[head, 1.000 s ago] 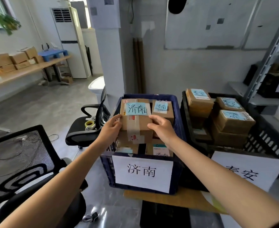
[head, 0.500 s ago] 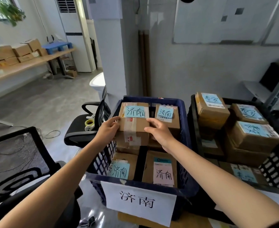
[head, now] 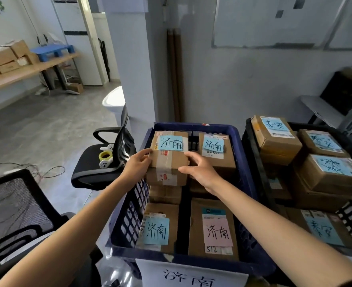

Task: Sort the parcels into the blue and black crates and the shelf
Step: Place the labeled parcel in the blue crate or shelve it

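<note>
A taped cardboard parcel (head: 169,154) with a blue note reading 济南 sits at the far-left corner of the blue crate (head: 193,126), on top of a stack of other boxes. The left hand (head: 137,166) holds its left side, grip curled, with the thumb at the upper edge and the fingers round the side. The right hand (head: 201,170) holds its right side, grip pinching the box with the thumb on the near face and the fingers at the right edge.

Just beside it, at the crate's far-right corner, stands a second box (head: 216,157) with the same kind of note. Along the near edge lie a flat blue-noted parcel (head: 157,230) at the left corner and a flat pink-noted parcel (head: 216,233) at the right, marked 512. A white sign (head: 189,275) reading 济南 hangs on the crate's near wall.

Right of it, the black crate (head: 251,152) holds stacked boxes (head: 324,179) with notes reading 泰安. Left of the blue crate, an office chair (head: 90,162) carries a yellow tape roll (head: 105,155) on its seat.
</note>
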